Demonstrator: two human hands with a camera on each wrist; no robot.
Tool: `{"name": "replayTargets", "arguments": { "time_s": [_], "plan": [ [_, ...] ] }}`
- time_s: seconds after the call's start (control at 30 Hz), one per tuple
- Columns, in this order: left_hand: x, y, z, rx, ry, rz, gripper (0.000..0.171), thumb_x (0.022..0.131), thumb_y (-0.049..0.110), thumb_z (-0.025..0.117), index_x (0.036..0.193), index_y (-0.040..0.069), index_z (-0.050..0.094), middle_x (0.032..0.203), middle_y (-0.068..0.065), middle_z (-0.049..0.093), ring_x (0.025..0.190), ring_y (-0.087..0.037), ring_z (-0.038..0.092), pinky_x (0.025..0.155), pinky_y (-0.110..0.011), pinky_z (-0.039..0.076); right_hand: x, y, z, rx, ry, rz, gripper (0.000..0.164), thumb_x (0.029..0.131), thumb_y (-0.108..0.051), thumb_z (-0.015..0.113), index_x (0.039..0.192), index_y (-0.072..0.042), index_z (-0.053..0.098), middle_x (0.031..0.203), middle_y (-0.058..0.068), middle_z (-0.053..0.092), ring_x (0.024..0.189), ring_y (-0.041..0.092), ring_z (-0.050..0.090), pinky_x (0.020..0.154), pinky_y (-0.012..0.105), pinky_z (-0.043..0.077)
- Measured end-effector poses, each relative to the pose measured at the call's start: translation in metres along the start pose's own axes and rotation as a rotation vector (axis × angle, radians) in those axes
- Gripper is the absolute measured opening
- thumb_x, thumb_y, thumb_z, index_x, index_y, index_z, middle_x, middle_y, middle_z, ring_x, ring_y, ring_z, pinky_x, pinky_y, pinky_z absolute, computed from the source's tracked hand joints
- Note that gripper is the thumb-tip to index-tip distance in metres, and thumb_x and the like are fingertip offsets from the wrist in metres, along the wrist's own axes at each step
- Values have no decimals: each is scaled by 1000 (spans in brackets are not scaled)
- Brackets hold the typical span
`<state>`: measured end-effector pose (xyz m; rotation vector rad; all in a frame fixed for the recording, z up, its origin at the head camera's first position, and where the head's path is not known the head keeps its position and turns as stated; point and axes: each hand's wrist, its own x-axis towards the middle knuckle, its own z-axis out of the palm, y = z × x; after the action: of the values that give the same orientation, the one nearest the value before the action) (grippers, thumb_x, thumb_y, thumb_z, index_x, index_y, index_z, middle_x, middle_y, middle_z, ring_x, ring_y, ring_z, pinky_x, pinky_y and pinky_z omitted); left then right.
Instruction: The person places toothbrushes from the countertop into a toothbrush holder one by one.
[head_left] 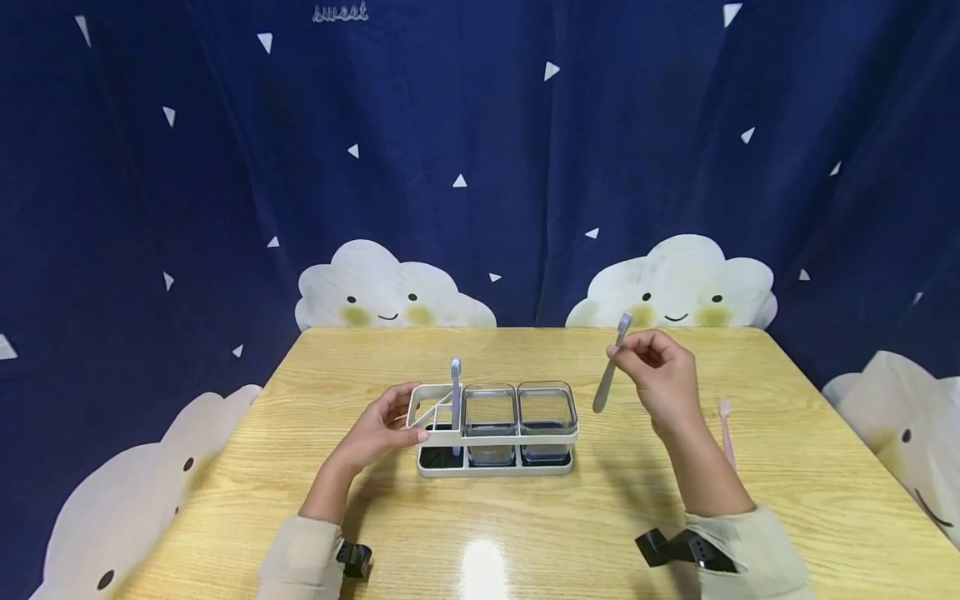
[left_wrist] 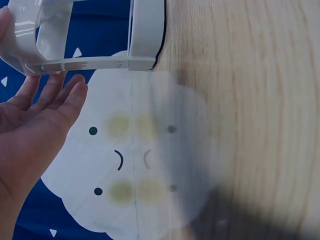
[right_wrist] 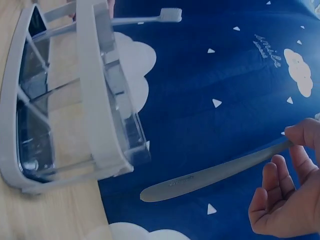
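Note:
A white toothbrush holder (head_left: pixel 498 439) stands on the table with two clear cups (head_left: pixel 491 417) in its middle and right sections. My left hand (head_left: pixel 380 429) grips its left end, thumb on the front rail and fingers behind. One blue-grey toothbrush (head_left: pixel 455 392) stands upright in the divided left section, bristles up. To the right of the holder, my right hand (head_left: pixel 660 375) pinches a grey toothbrush (head_left: pixel 604 385) between thumb and fingers, raised above the table. Its bristle head points up and the broad handle end slants down to the left; the right wrist view shows that handle (right_wrist: pixel 200 180).
A pink toothbrush (head_left: pixel 726 433) lies on the wooden table (head_left: pixel 480 525) at the right, partly behind the right forearm. Past the table's far edge hangs a dark blue curtain (head_left: pixel 450 108) with white triangles and smiling clouds.

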<state>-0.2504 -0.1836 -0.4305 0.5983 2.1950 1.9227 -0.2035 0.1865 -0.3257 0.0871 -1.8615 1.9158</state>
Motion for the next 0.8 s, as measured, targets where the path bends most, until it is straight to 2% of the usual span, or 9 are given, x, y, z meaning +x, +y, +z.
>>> {"name": "replayTargets", "arguments": {
  "time_s": [0.37, 0.6, 0.8],
  "plan": [
    [-1, -1, 0, 12, 12, -16, 74, 74, 1, 76, 138, 3, 37, 127, -29, 44, 112, -34, 48, 97, -40, 38, 2, -8, 18, 91, -53, -41, 17, 79, 7, 68, 76, -9, 62, 76, -2, 61, 74, 9, 56, 68, 18, 49],
    [-2, 0, -1, -1, 11, -12, 74, 75, 1, 75, 138, 2, 36, 128, -32, 41, 115, -41, 44, 99, -43, 36, 4, -7, 29, 73, -100, -17, 17, 81, 2, 68, 77, -13, 61, 76, -4, 59, 73, 8, 53, 64, 19, 46],
    [0, -1, 0, 0, 19, -18, 74, 74, 1, 76, 137, 2, 38, 126, -31, 42, 109, -31, 50, 98, -44, 37, 5, -4, 38, 86, -143, -17, 18, 82, 2, 67, 78, -14, 60, 74, -4, 57, 69, 8, 49, 59, 19, 43]
  ]
}}
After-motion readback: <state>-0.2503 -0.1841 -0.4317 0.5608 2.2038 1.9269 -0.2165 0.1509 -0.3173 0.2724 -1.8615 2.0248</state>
